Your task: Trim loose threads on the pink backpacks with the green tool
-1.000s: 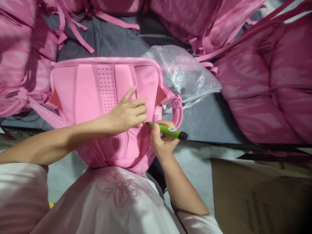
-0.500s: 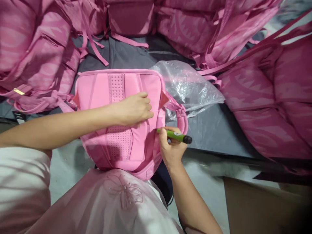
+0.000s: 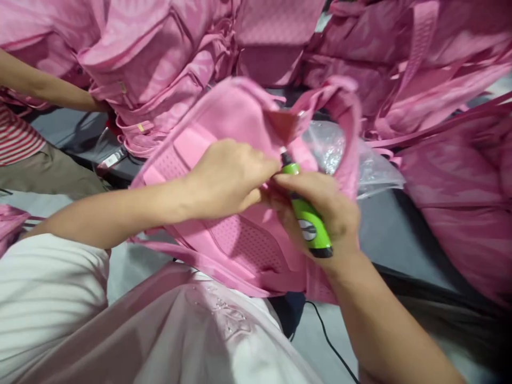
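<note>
A pink backpack (image 3: 246, 242) rests tilted on my lap, its padded, perforated back panel facing up. My left hand (image 3: 228, 178) is closed, its fingertips pinching the backpack's side edge below a reddish corner piece (image 3: 282, 125). Right beside it, my right hand (image 3: 338, 210) is wrapped round a green pen-like tool (image 3: 314, 229) with black ends, a pale tip and an oval label. The tool's tip points away from me, close to that corner. My right fingertips also meet the bag's edge, partly hidden. A looped pink strap (image 3: 352, 133) stands up behind my right hand.
Several pink backpacks (image 3: 140, 53) are piled along the dark table (image 3: 372, 224). A clear plastic bag (image 3: 378, 168) lies behind the strap. At left, another person's arm (image 3: 52, 88) reaches toward the pile, near a small white object (image 3: 114, 158). A black cable (image 3: 330, 336) hangs low.
The backpack has turned and tilted on my lap. Both hands have come together at its side edge, and the green tool's tip now points away from me. Another person's arm has come into view.
</note>
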The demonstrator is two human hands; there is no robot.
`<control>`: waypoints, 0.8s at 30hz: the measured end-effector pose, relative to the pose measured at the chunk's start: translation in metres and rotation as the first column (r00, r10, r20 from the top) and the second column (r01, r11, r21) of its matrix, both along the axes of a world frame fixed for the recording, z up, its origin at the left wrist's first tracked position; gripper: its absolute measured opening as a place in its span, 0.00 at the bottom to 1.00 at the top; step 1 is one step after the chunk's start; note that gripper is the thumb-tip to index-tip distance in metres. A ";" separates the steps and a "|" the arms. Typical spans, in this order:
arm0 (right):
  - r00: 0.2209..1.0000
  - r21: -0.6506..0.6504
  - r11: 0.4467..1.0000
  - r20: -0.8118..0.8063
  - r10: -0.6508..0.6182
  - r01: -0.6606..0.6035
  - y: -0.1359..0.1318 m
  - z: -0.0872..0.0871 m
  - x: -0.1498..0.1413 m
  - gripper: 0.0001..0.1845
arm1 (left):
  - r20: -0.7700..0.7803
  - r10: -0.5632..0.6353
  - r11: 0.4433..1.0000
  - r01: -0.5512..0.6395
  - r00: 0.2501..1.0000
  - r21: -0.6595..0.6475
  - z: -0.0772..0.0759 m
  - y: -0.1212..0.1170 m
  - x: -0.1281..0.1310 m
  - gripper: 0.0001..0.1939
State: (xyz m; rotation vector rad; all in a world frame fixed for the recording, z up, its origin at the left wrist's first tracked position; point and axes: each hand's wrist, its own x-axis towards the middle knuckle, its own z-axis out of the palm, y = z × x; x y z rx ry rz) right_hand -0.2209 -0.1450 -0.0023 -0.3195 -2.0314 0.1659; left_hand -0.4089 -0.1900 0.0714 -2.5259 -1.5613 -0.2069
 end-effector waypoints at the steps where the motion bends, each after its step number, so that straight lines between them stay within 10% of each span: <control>1: 0.996 -0.054 0.997 0.054 0.067 -0.064 -0.001 -0.003 -0.001 0.14 | 0.064 0.003 0.999 0.000 0.998 -0.044 -0.010 -0.004 -0.008 0.09; 6: 0.963 -0.051 0.999 0.269 0.001 0.014 0.004 -0.056 -0.008 0.11 | 0.318 -0.092 0.996 0.093 0.944 0.012 -0.049 0.009 -0.055 0.10; 9: 0.970 -0.028 0.997 0.235 -0.064 0.073 0.004 -0.074 -0.011 0.13 | 0.191 -0.033 0.991 0.007 0.981 0.137 -0.045 0.031 -0.063 0.33; 12: 0.982 -0.063 0.996 0.181 -0.058 0.070 -0.005 -0.077 -0.014 0.16 | 0.026 0.049 0.999 -0.049 0.998 -0.013 -0.046 0.062 -0.052 0.53; 17: 0.955 -0.134 0.988 0.292 -0.040 0.083 -0.010 -0.076 -0.005 0.14 | -0.080 0.017 0.988 -0.029 0.997 -0.151 -0.071 0.109 -0.033 0.50; 24: 0.988 -0.435 0.897 0.153 -0.016 0.082 0.013 -0.084 0.010 0.19 | -0.158 -0.173 0.984 0.166 0.972 -0.059 -0.088 0.111 -0.028 0.62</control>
